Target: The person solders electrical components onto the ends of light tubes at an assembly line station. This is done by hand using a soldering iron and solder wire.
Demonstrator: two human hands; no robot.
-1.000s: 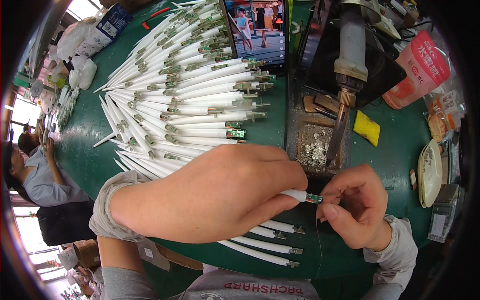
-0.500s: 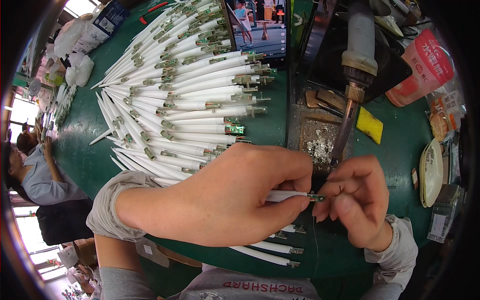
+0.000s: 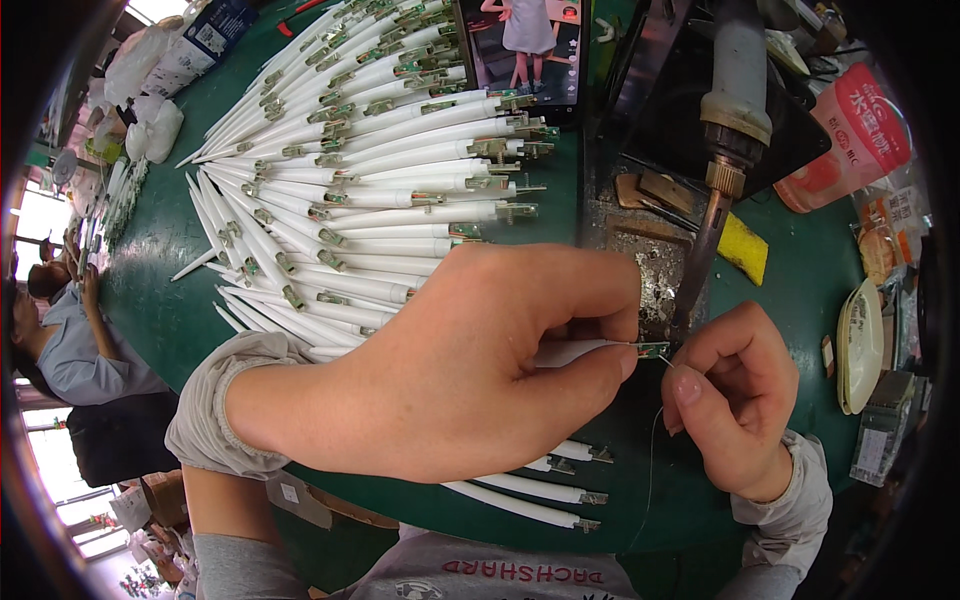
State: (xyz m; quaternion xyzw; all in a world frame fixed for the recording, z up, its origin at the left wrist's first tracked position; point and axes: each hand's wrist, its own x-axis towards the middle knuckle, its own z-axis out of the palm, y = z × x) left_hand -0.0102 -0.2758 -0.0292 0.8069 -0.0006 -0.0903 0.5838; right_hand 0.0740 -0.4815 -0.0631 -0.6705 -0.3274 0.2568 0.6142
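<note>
My left hand [image 3: 470,370] is closed around a white tapered tube [image 3: 580,350], gripping it between thumb and forefinger. A small green circuit board [image 3: 654,350] sticks out of the tube's right end, just below the tip of a soldering iron [image 3: 738,100] that slants down from above. Whether board and tip touch, I cannot tell. My right hand [image 3: 745,400] pinches a thin solder wire [image 3: 651,470], its short end pointing at the board. The wire's loose length hangs below the fingers toward the table's near edge.
Many white tubes with boards [image 3: 370,160] fan out on the green table; several more [image 3: 530,490] lie below my left hand. Around the iron are a phone [image 3: 523,50], a solder-littered tray [image 3: 655,270], a yellow sponge [image 3: 742,250] and a pink package [image 3: 845,135]. Another person [image 3: 85,340] sits far left.
My left hand has brought the tube's board up and right, closer to the iron tip. My right hand's fingers have drawn together on the wire, which now points at the board.
</note>
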